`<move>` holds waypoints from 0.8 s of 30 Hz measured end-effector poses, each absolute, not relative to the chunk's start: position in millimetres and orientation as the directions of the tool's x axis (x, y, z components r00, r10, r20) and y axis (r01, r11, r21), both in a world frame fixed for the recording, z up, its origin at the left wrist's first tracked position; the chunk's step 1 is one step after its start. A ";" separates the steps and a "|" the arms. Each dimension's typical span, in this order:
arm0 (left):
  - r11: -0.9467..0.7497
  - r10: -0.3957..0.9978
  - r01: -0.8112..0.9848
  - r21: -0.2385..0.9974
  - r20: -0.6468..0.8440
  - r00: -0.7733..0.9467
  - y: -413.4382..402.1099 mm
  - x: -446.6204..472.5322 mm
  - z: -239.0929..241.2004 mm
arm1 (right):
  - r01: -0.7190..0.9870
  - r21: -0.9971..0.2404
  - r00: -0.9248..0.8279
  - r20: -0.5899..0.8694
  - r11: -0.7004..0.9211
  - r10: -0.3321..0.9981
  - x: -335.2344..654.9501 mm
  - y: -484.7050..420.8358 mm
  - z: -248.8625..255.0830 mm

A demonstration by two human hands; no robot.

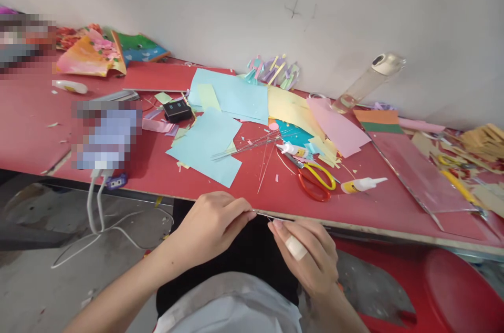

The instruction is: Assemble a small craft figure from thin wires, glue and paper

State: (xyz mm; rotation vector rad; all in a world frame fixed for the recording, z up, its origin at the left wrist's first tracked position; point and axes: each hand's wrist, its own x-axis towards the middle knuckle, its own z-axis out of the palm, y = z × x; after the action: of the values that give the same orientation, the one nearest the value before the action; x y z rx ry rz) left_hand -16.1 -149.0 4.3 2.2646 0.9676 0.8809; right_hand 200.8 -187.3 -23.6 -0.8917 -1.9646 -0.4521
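Note:
Close to the table's front edge, my left hand (220,220) pinches one end of a thin wire (263,214) between thumb and fingertips. My right hand (309,254), with a white bandage (295,248) round one finger, is closed on the wire a short way to the right. The strand runs between both fingertips above my lap. On the table beyond lie several similar thin wires (252,144), partly over a light blue paper sheet (207,146). Scissors (318,178) with red and yellow handles rest nearby, beside two small white glue bottles (364,184) (294,151).
A bottle (364,81) leans near the wall. Pink paper (338,125), yellow paper (293,107) and paper tassels (273,70) lie at the back. At left are a black box (177,111) and a blurred device with white cables (94,201). A red stool (464,291) stands at lower right.

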 end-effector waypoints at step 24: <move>-0.429 0.717 0.200 0.881 0.198 0.668 -153.0 -14.8 0.9 | 0.592 -0.576 0.017 0.708 0.563 0.706 197.0 -200.9 -29.8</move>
State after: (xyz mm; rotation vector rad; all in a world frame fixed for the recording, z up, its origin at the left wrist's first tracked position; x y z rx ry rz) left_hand -14.8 -153.0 0.9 1.9654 0.7133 0.7109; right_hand 197.0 -200.9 -29.8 -1.1032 -1.6611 0.1253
